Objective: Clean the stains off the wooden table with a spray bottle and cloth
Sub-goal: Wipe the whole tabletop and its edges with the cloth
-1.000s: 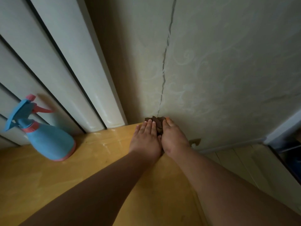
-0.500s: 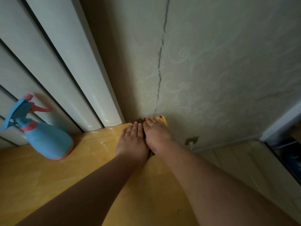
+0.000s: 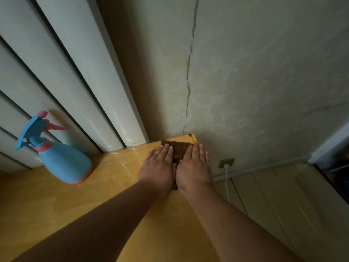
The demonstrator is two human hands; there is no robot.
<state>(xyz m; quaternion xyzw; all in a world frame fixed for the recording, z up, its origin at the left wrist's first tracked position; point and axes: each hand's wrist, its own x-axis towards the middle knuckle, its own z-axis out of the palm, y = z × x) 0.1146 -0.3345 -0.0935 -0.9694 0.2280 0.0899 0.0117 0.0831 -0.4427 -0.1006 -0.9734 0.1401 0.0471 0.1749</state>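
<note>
Centrally, the brown cloth (image 3: 178, 150) lies at the far right corner of the wooden surface (image 3: 75, 205), pinned under both hands. The left hand (image 3: 157, 167) and right hand (image 3: 195, 167) rest side by side, fingers straight, palms down, gripping nothing. Judged soft, limp and light, the cloth is best driven by flat palm pressure or lifted by its exposed far edge. Its long axis seems to run from person toward wall, though much is hidden. The spray bottle (image 3: 62, 163) stands upright, well apart on the left.

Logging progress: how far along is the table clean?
Spraying looks done: the spray bottle stands unheld, wet streaks on the table. In hand: left hand and right hand press the brown cloth flat at the far corner. Left: a reddish spot beyond the cloth.
</note>
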